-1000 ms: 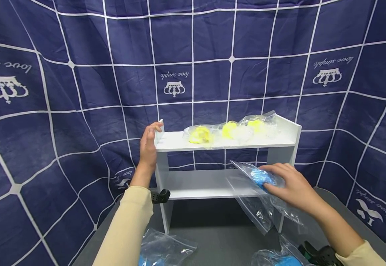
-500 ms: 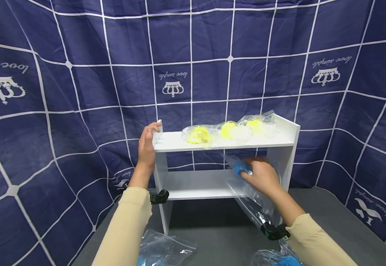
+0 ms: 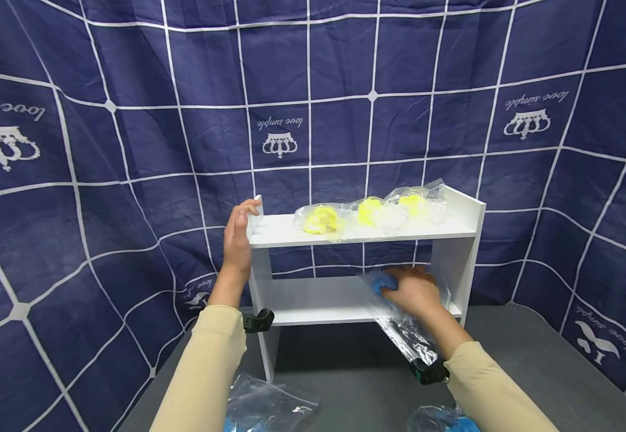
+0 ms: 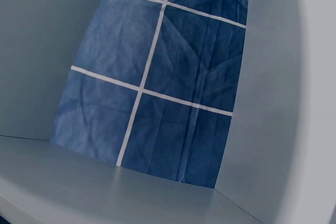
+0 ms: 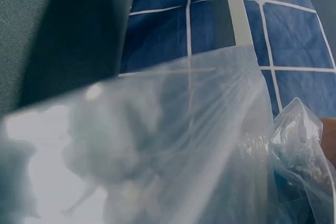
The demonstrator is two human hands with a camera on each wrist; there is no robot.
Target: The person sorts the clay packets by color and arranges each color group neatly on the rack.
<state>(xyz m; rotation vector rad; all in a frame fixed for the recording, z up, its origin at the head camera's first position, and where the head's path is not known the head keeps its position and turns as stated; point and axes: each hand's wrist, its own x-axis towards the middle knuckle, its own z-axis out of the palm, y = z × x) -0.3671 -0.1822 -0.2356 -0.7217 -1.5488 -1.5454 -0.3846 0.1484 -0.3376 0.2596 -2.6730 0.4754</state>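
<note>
A white two-tier shelf (image 3: 313, 303) stands on the dark table. My left hand (image 3: 237, 234) grips the top of its left side panel, fingers bent over the edge. Just above the right part of the lower board, my right hand (image 3: 414, 292) pinches a clear plastic bag (image 3: 402, 336) around the blue lump (image 3: 384, 284) inside. The bag's loose end hangs over the board's front edge. In the right wrist view the bag's film (image 5: 210, 145) covers much of the picture, and only a sliver of the right hand (image 5: 329, 140) shows.
Clear bags with yellow contents (image 3: 321, 220) lie in a row on the top board. At the table's front are two more clear bags, one on the left (image 3: 270, 399) and another on the right (image 3: 432, 417), both with blue contents. A blue checked curtain (image 3: 340, 132) hangs behind.
My right hand has moved left and inward with the bag, from beside the shelf's right panel to low over the lower board. The left hand has stayed on the side panel.
</note>
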